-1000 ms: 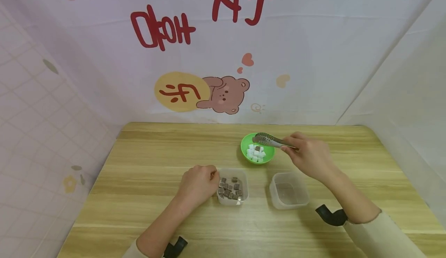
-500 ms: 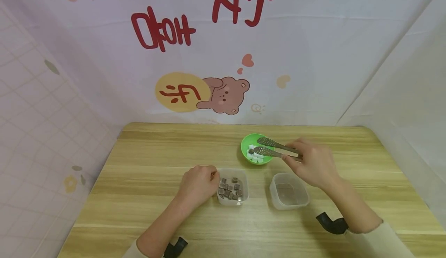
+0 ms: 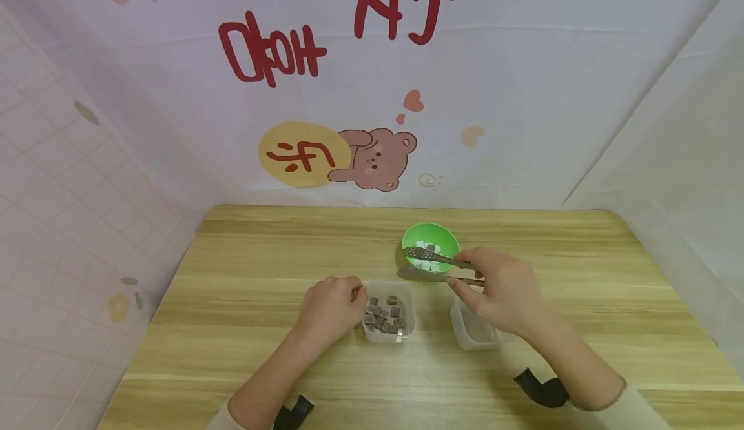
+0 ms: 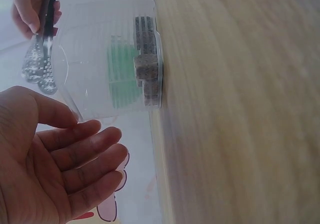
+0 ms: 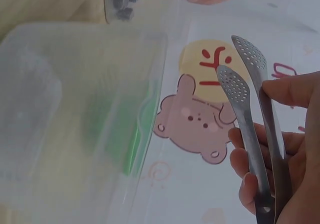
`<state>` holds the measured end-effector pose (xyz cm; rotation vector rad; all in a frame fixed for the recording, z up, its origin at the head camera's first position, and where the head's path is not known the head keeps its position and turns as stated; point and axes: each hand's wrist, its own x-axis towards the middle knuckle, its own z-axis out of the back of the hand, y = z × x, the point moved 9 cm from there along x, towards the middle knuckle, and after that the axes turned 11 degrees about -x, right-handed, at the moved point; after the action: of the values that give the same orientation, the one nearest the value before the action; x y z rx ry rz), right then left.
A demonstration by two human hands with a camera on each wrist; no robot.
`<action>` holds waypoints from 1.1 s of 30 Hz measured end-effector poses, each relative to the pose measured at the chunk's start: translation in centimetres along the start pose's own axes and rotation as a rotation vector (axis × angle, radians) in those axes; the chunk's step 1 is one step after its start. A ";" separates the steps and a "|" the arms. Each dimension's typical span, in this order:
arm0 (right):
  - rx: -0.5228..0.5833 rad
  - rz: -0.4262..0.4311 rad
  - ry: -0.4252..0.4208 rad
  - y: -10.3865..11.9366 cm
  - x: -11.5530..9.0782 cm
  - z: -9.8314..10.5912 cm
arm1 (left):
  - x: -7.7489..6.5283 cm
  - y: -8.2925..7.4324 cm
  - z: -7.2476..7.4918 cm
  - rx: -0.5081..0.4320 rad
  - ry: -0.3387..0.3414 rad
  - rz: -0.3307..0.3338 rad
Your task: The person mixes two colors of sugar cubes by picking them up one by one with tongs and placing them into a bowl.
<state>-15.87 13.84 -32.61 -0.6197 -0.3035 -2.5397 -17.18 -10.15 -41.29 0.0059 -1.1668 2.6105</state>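
My left hand [image 3: 331, 307] pinches the rim of a clear plastic container [image 3: 410, 310] between thumb and index finger, its other fingers loosely bent in the left wrist view. Brown cubes [image 3: 379, 322] lie on the container's bottom. In my right hand [image 3: 502, 288] are metal tongs [image 5: 240, 99] with perforated tips. Their arms stand apart with nothing between them. Seen from the head, the tongs lie over the near part of a green bowl [image 3: 430, 230], which holds white cubes [image 3: 427, 266] and at least one brown cube [image 3: 431, 247]. The tongs partly cover the bowl's contents.
A second clear plastic container [image 3: 465, 336] stands below my right hand, partly hidden by it; no cubes show in its visible part. The wooden table [image 3: 279, 243] meets a printed cloth [image 3: 511, 94] at the back.
The tongs, closed over the bowl with a brownish piece at their tips, have spread and released it there. My right hand has since moved them nearer and slightly left. The left hand has stayed put.
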 end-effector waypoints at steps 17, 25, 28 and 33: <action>-0.125 0.246 -0.003 5.5 -0.1 -1.8 | 0.2 -0.1 -0.1 0.026 -0.012 -0.026; -0.231 0.264 0.105 6.8 0.4 -3.7 | 0.1 -0.1 0.0 0.032 -0.018 -0.026; -0.237 0.288 0.118 7.2 0.5 -4.2 | 0.2 -0.1 0.1 0.036 -0.020 -0.029; -0.254 0.326 0.136 7.9 0.8 -5.0 | 0.1 -0.1 0.1 0.034 -0.021 -0.037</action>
<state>-14.22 5.22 -35.84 -0.5353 0.1599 -2.3040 -17.27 -10.10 -41.12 0.0609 -1.1187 2.6040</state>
